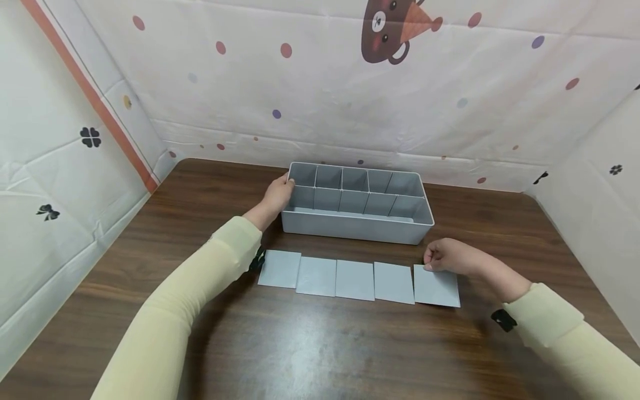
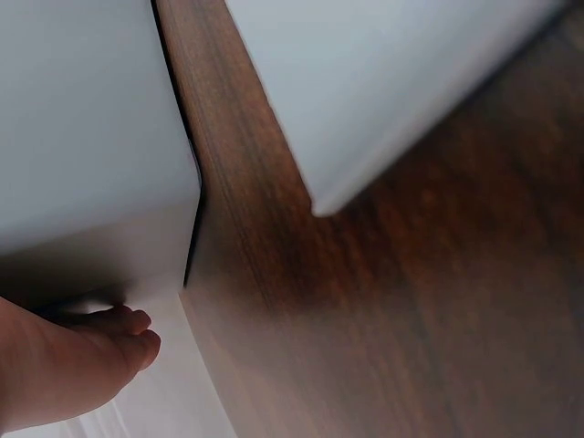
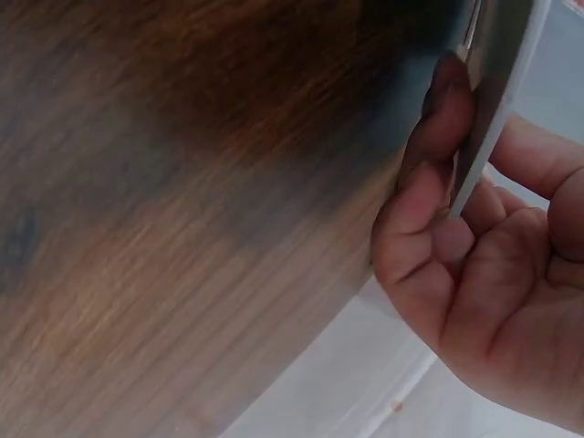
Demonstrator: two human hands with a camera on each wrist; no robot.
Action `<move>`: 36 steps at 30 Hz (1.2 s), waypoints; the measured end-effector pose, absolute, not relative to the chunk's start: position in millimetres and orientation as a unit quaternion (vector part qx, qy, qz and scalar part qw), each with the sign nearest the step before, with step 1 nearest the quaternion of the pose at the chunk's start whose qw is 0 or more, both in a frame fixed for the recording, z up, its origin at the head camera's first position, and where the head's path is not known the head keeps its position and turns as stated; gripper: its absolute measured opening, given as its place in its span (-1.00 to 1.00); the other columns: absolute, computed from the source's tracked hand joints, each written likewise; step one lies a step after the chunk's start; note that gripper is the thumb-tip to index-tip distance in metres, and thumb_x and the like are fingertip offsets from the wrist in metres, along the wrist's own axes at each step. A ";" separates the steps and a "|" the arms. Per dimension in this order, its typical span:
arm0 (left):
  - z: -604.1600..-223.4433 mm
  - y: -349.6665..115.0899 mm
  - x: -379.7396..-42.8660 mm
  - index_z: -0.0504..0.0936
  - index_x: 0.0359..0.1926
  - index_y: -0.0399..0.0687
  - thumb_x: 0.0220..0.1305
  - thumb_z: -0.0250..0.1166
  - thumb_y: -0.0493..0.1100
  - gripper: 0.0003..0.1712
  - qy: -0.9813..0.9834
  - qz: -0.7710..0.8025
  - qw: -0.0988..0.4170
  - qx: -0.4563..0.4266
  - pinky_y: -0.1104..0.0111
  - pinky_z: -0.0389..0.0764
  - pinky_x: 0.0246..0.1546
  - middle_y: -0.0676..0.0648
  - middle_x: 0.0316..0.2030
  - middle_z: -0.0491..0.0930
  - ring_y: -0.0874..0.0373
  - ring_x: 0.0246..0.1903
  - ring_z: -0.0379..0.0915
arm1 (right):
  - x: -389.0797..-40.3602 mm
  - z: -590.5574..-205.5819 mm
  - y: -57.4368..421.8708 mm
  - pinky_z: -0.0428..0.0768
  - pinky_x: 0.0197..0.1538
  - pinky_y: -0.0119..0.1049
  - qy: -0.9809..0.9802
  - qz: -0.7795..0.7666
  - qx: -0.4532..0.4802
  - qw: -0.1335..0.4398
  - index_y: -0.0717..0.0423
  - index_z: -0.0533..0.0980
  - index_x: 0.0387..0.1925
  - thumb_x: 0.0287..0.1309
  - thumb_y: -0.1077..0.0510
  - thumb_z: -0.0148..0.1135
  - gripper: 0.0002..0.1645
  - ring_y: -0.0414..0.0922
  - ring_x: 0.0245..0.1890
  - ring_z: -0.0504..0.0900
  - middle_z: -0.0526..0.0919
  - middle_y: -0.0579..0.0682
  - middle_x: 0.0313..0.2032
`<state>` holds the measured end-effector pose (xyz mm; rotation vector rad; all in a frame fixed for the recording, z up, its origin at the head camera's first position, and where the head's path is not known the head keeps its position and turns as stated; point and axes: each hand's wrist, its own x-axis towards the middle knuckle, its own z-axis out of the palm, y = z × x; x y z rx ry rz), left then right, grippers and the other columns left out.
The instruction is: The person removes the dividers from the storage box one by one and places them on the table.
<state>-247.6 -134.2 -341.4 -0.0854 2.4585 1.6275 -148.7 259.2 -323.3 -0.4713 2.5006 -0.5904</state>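
A grey storage box [image 1: 357,229] with thin dividers and small compartments along its back stands on the table. My left hand [image 1: 277,195] grips its left end, the thumb over the rim. In the left wrist view, the fingers of that hand [image 2: 73,360] are partly hidden behind the box's wall [image 2: 91,109]. In front of the box lie several square grey divider panels [image 1: 316,276] in a row. My right hand [image 1: 454,256] pinches the far edge of the rightmost panel [image 1: 436,290]. In the right wrist view, this panel [image 3: 511,87] sits between thumb and curled fingers.
The dark wood table [image 1: 305,355] reaches toward the camera. A white patterned sheet [image 1: 325,83] hangs behind it and along both sides. Near the left wrist, the corner of the leftmost panel [image 2: 365,82] lies close to the box.
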 end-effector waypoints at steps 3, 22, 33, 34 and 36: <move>-340.9 -133.9 -248.4 -0.02 0.63 -0.14 0.67 -0.24 -0.10 -0.37 0.830 0.549 0.094 -0.026 0.03 0.08 0.63 -0.17 0.63 0.03 -0.07 0.63 -0.08 | -147.6 -324.3 256.4 0.34 -0.35 -0.36 0.928 -0.215 -0.175 0.249 0.23 0.56 -0.40 0.29 0.22 0.34 -0.82 -0.17 -0.41 0.38 0.56 -0.06 -0.43; -341.8 -134.1 -245.8 -0.04 0.64 -0.10 0.68 -0.25 -0.08 -0.37 0.826 0.554 0.103 -0.028 0.03 0.05 0.64 -0.14 0.64 -0.01 -0.06 0.64 -0.12 | -141.1 -332.8 250.9 0.33 -0.34 -0.29 0.943 -0.200 -0.139 0.226 0.21 0.57 -0.42 0.30 0.20 0.35 -0.80 -0.14 -0.43 0.38 0.47 -0.04 -0.47; -342.1 -134.5 -246.2 -0.03 0.64 -0.12 0.68 -0.24 -0.09 -0.37 0.829 0.549 0.098 -0.028 0.01 0.07 0.63 -0.16 0.63 0.02 -0.07 0.64 -0.10 | -140.6 -338.3 252.5 0.31 -0.37 -0.33 0.941 -0.213 -0.149 0.216 0.20 0.55 -0.42 0.27 0.20 0.38 -0.79 -0.15 -0.44 0.37 0.46 -0.07 -0.49; -342.5 -134.6 -246.4 -0.03 0.64 -0.12 0.68 -0.24 -0.09 -0.37 0.829 0.550 0.098 -0.028 0.01 0.07 0.63 -0.16 0.63 0.02 -0.08 0.64 -0.10 | -140.3 -338.6 252.7 0.31 -0.37 -0.33 0.941 -0.215 -0.150 0.214 0.20 0.54 -0.42 0.27 0.20 0.38 -0.79 -0.15 -0.44 0.37 0.46 -0.07 -0.49; -343.4 -134.9 -246.7 -0.03 0.64 -0.12 0.68 -0.25 -0.09 -0.37 0.828 0.551 0.099 -0.028 0.01 0.06 0.63 -0.16 0.64 0.01 -0.07 0.64 -0.11 | -139.5 -338.4 252.7 0.31 -0.37 -0.33 0.941 -0.218 -0.151 0.211 0.20 0.54 -0.43 0.26 0.20 0.39 -0.79 -0.15 -0.44 0.37 0.46 -0.07 -0.49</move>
